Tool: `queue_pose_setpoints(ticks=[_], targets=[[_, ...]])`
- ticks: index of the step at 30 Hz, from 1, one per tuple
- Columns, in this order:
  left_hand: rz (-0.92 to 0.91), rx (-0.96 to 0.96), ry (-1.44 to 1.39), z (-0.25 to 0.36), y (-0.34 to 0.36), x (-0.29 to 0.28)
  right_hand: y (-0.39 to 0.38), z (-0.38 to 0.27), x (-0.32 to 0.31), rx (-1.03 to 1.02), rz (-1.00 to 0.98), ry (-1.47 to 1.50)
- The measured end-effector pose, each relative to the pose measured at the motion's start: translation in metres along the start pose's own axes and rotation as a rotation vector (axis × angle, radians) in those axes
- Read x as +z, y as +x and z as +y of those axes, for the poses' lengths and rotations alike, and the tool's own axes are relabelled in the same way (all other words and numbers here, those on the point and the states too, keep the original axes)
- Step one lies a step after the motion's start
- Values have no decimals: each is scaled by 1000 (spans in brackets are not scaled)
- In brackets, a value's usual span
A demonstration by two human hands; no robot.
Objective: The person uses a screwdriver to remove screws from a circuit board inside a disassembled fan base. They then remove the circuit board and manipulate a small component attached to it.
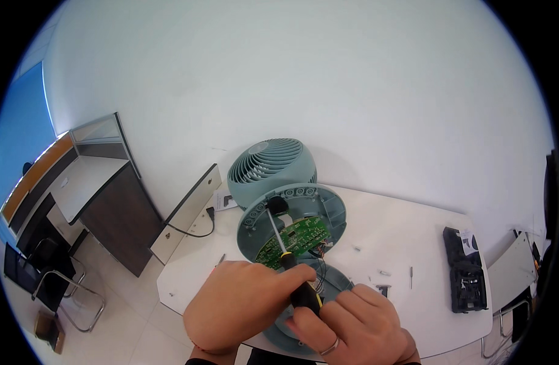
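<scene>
My left hand (243, 295) and my right hand (358, 322) both grip a yellow-and-black screwdriver (305, 294), left higher on the handle and right lower. Its steel shaft reaches up toward a black round part (277, 207) inside an opened teal fan base housing (330, 207). A green circuit board (305, 231) with wires (319, 249) lies inside that housing. A second teal base piece (337, 274) sits below, partly hidden behind my hands. The teal fan head (273, 170) rests tilted behind the housing on the white table (413, 219).
An open black tool case (465, 283) lies right, with small metal bits (411, 277) nearby. A dark power cord (194, 234) and paper (223, 199) lie by a low panel (182, 213) at left. A desk (109, 201), chair (54, 274) and white wall (322, 85) surround the table.
</scene>
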State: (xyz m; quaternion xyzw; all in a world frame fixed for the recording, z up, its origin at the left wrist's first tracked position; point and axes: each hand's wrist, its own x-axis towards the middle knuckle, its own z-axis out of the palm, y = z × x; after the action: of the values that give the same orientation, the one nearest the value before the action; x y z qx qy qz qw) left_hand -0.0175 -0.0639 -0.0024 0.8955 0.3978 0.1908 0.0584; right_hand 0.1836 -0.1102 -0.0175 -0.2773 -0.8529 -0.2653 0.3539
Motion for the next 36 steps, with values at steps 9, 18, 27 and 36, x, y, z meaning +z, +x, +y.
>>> queue_pose_setpoints(ticks=[9, 18, 27, 36], targets=[[-26, -9, -23, -4, 3, 0, 20, -8, -19, 195, -216, 80], [-35, -43, -32, -6, 6, 1, 11, -2, -8, 23, -169, 60], [-39, -42, -52, -10, 10, 4, -4, 4, 15, 42, -25, 94], [-23, 3, -80, -14, 15, 9, 0, 7, 13, -21, 50, 30]])
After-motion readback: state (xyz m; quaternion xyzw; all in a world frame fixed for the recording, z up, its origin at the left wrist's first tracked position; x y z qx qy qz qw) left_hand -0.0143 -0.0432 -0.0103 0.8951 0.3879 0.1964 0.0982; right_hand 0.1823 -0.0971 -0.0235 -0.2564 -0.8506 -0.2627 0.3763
